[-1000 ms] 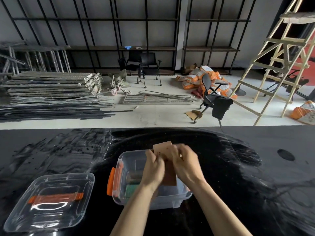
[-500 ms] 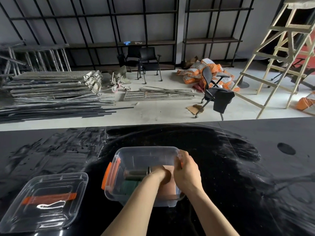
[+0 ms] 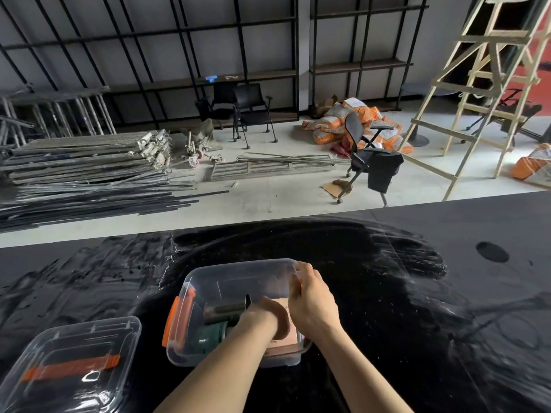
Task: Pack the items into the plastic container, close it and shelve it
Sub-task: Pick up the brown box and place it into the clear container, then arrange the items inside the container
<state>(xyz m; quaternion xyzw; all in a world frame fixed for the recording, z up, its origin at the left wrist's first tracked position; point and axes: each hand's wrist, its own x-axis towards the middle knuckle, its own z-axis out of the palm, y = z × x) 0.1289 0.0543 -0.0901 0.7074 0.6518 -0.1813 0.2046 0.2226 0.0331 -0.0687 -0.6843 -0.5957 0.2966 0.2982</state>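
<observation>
Left of the clear plastic container with orange side latches (image 3: 208, 281), I see its transparent lid with an orange handle (image 3: 70, 368) lying flat on the glossy black table (image 3: 387, 293), off so I can load. Inside the container, beside a dark cylinder and a green item, my left hand (image 3: 268, 315) presses the flat tan packet (image 3: 290, 338) down; its fingers are hidden, so I cannot tell its grip. My right hand (image 3: 313, 296) grasps the container's right rim, probably steadying it.
</observation>
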